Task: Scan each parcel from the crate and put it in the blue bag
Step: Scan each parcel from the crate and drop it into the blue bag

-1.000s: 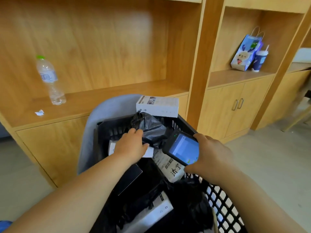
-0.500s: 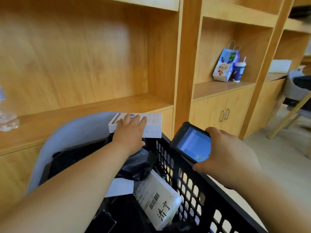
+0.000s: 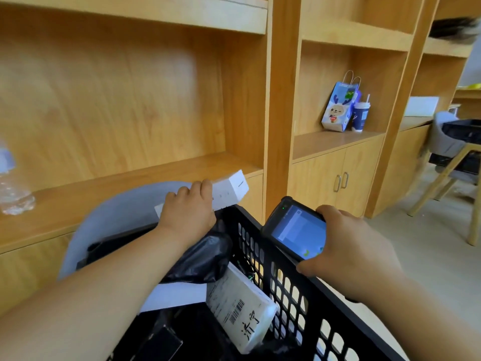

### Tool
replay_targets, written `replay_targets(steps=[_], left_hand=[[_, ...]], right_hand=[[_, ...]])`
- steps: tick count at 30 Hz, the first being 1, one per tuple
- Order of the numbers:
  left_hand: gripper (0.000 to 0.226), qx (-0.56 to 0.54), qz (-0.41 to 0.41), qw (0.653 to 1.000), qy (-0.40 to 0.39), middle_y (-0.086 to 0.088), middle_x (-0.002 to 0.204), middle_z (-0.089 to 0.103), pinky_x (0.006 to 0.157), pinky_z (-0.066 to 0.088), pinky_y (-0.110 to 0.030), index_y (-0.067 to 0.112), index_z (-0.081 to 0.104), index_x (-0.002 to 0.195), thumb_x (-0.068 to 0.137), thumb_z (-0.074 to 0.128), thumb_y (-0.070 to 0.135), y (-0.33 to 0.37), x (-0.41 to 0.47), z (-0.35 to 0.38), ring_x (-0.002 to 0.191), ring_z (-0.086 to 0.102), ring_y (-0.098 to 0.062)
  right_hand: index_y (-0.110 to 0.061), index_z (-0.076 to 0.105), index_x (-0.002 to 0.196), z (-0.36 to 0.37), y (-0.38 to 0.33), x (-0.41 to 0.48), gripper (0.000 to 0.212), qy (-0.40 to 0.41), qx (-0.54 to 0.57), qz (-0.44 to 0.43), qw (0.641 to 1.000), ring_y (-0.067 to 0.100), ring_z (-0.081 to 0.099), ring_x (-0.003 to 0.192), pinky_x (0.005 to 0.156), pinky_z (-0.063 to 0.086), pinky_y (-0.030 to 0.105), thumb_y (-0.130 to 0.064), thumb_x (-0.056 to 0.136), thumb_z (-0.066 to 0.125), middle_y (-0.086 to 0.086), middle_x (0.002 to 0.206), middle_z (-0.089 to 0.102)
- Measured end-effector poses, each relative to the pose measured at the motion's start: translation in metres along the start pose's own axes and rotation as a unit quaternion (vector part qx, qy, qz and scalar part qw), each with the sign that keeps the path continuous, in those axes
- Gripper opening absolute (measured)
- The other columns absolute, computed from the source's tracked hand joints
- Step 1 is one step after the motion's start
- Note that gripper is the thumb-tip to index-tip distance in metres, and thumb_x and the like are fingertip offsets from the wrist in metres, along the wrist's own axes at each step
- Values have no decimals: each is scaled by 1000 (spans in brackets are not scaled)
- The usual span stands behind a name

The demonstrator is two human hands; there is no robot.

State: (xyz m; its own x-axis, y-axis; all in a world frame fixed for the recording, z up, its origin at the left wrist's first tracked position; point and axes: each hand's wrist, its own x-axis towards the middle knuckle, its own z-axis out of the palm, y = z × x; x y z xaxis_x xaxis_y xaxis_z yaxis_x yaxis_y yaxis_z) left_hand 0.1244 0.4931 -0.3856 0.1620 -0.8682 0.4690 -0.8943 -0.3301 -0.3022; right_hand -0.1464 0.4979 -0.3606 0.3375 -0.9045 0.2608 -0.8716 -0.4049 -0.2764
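Note:
A black lattice crate (image 3: pixel 263 259) fills the lower middle and holds several parcels. Among them are a black plastic bag (image 3: pixel 205 256), a white padded parcel with a barcode label (image 3: pixel 242 306) and a flat white envelope (image 3: pixel 177 295). My left hand (image 3: pixel 188 212) grips a white box (image 3: pixel 229 188) at the crate's far rim, tilted with its right end raised. My right hand (image 3: pixel 341 246) holds a handheld scanner (image 3: pixel 296 230) with a lit blue screen, just right of the crate rim. No blue bag for parcels shows.
The crate sits on a grey chair (image 3: pixel 109 220) in front of wooden shelving with cabinet doors (image 3: pixel 338 181). A water bottle (image 3: pixel 10 188) stands on the left shelf. A patterned gift bag (image 3: pixel 338 105) and a cup (image 3: pixel 360 115) occupy the right shelf. Another chair (image 3: pixel 453 157) stands far right.
My left hand left the black bag, reached the white box at the crate's far rim and lifted it at a tilt. The view swung right; the scanner moved outside the crate.

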Motion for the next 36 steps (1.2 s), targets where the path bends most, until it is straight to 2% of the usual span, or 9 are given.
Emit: replay_targets(steps=[3,6,9,12,17,21,25,32,36], left_hand=[[56,-75,-44,996,2,-6,115,55,65,35,-34,10,35,131,89,52,42,-19,-22,-42,99,55,-29],[51,-232,-124,965,13,-9,115,58,72,45,-38,11,42,122,86,60,43,-40,-54,-85,101,56,-32],[53,-383,-192,903,-5,-1,118,62,80,50,-39,18,48,126,84,66,44,-59,-94,-123,104,61,-27],[36,-514,-244,822,-7,4,106,68,80,53,-40,20,57,112,83,69,39,-70,-138,-154,93,66,-19],[15,-648,-284,707,7,8,88,74,63,51,-31,26,65,96,84,71,32,-71,-222,-186,81,71,-14],[23,-687,-326,649,26,10,92,75,65,50,-30,24,64,102,82,71,33,-73,-294,-205,78,71,-6],[24,-685,-377,621,65,11,96,74,73,52,-35,27,63,104,81,72,28,-86,-362,-214,86,70,-8],[29,-616,-459,628,127,25,97,70,74,55,-35,47,62,92,77,76,26,-116,-468,-218,87,67,2],[31,-572,-513,627,127,18,98,71,77,55,-36,41,61,99,76,77,27,-130,-518,-210,92,67,-7]], right_hand=[[-27,41,108,-18,-5,-21,66,6,16,-3,1000,12,49,76,53,38,26,-51,55,73,-14,85,47],[-28,40,108,-38,-10,-51,69,14,46,-5,999,12,49,77,56,43,28,-52,53,73,-14,86,48],[-28,40,110,-58,-14,-86,70,16,73,-6,997,12,50,76,57,46,28,-52,53,73,-14,86,47],[-28,41,109,-73,-20,-124,70,13,95,-12,995,12,50,75,54,43,27,-51,51,74,-15,84,48],[-29,42,107,-88,-33,-186,71,1,135,-25,990,8,49,70,55,46,31,-49,48,76,-16,80,48],[-27,45,116,-92,-53,-238,78,-22,184,-52,981,16,54,80,66,51,39,-46,49,80,-12,90,53],[-28,39,130,-83,-80,-286,89,-70,142,-106,982,14,52,85,67,49,33,-49,53,80,-12,98,51],[-29,34,135,-58,-136,-347,92,-164,95,-204,960,13,47,88,64,42,27,-50,56,76,-11,112,50],[-28,41,121,-46,-162,-372,75,-198,72,-236,949,13,50,86,66,46,28,-46,56,74,-13,97,49]])
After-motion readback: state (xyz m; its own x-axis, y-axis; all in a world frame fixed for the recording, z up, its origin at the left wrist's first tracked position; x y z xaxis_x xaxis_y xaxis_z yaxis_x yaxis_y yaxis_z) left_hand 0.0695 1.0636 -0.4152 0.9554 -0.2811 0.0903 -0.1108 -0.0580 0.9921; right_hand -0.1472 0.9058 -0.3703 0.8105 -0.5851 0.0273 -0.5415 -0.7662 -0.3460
